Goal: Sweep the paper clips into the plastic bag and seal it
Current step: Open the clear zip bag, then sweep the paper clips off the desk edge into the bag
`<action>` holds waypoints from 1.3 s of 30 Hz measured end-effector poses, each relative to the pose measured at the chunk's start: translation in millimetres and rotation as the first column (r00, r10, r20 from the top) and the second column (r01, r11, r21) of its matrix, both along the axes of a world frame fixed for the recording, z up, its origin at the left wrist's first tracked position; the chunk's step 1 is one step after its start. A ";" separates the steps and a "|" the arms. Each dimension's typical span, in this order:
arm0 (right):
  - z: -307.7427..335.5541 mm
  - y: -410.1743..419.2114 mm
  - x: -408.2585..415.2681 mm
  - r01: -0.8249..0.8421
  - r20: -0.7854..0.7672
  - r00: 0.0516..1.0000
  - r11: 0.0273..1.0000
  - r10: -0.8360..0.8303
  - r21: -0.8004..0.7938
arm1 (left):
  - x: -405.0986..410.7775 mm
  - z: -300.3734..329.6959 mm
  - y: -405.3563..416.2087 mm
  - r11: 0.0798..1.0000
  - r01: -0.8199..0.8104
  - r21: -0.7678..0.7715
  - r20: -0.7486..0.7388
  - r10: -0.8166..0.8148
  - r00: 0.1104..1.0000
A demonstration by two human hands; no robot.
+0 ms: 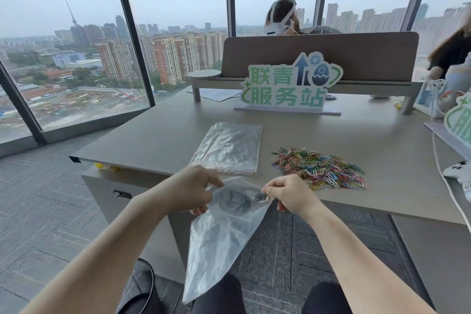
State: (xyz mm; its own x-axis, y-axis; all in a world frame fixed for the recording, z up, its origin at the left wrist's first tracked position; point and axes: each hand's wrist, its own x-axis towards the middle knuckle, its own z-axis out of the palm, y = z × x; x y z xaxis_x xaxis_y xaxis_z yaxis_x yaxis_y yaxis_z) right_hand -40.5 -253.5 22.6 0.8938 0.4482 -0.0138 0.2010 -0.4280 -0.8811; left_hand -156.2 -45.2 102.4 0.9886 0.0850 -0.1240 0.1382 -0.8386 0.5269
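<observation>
Risks first. We hold the clear plastic bag (219, 232) in the air in front of the desk (158, 135) edge, its body hanging down over our lap, so the mouth sits below and short of the desk surface. We judge the main hazard to be the gap: if the mouth is not brought tight under the near edge before sweeping, paper clips will drop past it onto the floor. The film is thin and limp; the mouth may collapse once one hand leaves it to do the sweeping. The paper clips (319, 168) lie in a loose, tangled, multicoloured heap on the desk, to the right of the bag and well apart from its mouth; tangled clumps could drag as a mass and overshoot the opening. Clips caught in the closure strip would likely stop it sealing.

Hands. The left hand (188, 188) has its fingers curled, pinching the left side of the bag's mouth. The right hand (290, 194) pinches the right side in the same way, fingers curled in. Between them the mouth is pulled partly apart. Neither hand touches the clips.

A stack of spare flat bags (229, 148) rests on the desk beyond our hands, left of the heap.
</observation>
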 end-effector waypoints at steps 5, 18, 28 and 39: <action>-20.5 -9.5 4.5 0.032 0.043 0.999 0.995 -0.028 -0.094 | 9.3 -23.4 -5.3 1.000 -0.003 0.023 -0.030 0.004 1.000; -33.1 -22.7 13.2 0.148 0.239 0.970 0.903 -0.052 -0.403 | 39.9 -62.4 -25.5 0.999 -0.010 0.052 -0.082 0.014 0.997; -22.6 -47.1 26.2 0.303 0.370 0.909 0.914 -0.192 -0.271 | 60.1 -73.9 -55.5 0.992 0.073 0.100 -0.224 -0.049 0.973; -36.2 -86.6 40.9 0.412 0.510 0.806 0.904 -0.301 -0.118 | 86.4 -103.5 -89.7 0.995 0.067 0.078 -0.197 -0.050 0.979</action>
State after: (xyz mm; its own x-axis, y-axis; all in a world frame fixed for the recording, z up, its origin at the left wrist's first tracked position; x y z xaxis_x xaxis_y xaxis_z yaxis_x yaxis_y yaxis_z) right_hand 0.4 -340.1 -13.6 0.9109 0.1316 0.3910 0.3602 -0.7158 -0.5983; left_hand -69.8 -134.9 -1.1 0.9498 0.0458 -0.3096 0.1804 -0.8884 0.4222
